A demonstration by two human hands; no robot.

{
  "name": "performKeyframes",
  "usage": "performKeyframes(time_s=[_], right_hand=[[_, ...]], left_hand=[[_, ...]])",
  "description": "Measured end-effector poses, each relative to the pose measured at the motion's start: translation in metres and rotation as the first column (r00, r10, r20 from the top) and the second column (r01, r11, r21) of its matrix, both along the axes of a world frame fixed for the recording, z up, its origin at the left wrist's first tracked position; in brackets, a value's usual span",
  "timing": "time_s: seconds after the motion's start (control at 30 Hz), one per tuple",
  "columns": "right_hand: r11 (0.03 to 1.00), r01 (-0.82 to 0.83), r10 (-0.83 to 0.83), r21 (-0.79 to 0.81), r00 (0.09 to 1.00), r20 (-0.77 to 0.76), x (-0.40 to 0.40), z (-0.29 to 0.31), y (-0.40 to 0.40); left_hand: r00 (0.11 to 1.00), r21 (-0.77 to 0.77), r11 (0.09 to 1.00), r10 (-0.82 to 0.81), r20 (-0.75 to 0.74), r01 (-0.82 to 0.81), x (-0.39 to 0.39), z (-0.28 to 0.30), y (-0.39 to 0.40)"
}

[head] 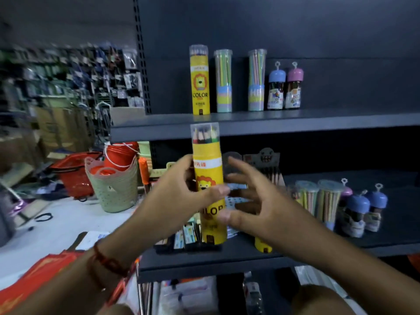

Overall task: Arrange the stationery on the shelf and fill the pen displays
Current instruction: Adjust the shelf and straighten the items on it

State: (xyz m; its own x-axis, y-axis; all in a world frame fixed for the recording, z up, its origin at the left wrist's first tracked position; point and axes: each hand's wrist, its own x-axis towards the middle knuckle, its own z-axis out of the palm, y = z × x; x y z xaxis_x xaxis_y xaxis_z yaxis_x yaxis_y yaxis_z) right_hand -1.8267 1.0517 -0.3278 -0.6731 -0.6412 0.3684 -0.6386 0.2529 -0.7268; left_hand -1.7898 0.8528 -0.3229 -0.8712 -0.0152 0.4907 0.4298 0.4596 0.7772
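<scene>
My left hand (179, 189) grips a yellow tube of colour pencils (208, 169) with a lion picture, held upright in front of the lower shelf (227, 258). My right hand (256, 201) hovers just right of the tube with fingers spread, holding nothing. On the upper shelf (295, 123) stand a matching yellow tube (200, 80), two clear tubes of pastel pencils (223, 80), and two small capped bottles (285, 87). Another yellow tube (262, 245) is partly hidden behind my right hand.
The lower shelf holds a pen display rack (186, 237), a dark pencil display card (266, 164), clear pencil tubes (318, 201) and blue-capped bottles (363, 210). On the floor at left stand a green basket (113, 187) with orange items and a red shopping basket (72, 171).
</scene>
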Motion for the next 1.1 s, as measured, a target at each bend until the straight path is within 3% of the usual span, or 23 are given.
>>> performKeyframes(time_s=[0.13,0.27,0.57,0.77,1.1], right_hand=[[0.998,0.014,-0.009,0.067,0.998,-0.068,0.004,0.016,-0.022],[0.999,0.033,-0.036,-0.02,0.986,-0.166,-0.002,0.041,-0.049],[0.985,-0.019,-0.014,-0.173,0.982,-0.189,-0.052,0.098,-0.088],[0.989,-0.036,-0.009,-0.142,0.951,-0.309,-0.087,0.128,-0.115],[0.993,0.115,-0.103,0.042,0.97,-0.22,-0.155,0.143,-0.15]], left_hand=[[0.997,-0.051,0.997,0.059,-0.058,-0.062,0.002,0.044,-0.016],[0.99,-0.048,0.994,0.098,-0.102,-0.103,0.002,0.083,-0.028],[0.989,-0.132,0.987,0.078,-0.128,-0.095,-0.005,0.14,-0.064],[0.987,-0.206,0.969,0.117,-0.111,-0.138,-0.036,0.158,-0.079],[0.946,-0.344,0.885,0.321,-0.033,-0.312,-0.117,0.161,-0.1]])
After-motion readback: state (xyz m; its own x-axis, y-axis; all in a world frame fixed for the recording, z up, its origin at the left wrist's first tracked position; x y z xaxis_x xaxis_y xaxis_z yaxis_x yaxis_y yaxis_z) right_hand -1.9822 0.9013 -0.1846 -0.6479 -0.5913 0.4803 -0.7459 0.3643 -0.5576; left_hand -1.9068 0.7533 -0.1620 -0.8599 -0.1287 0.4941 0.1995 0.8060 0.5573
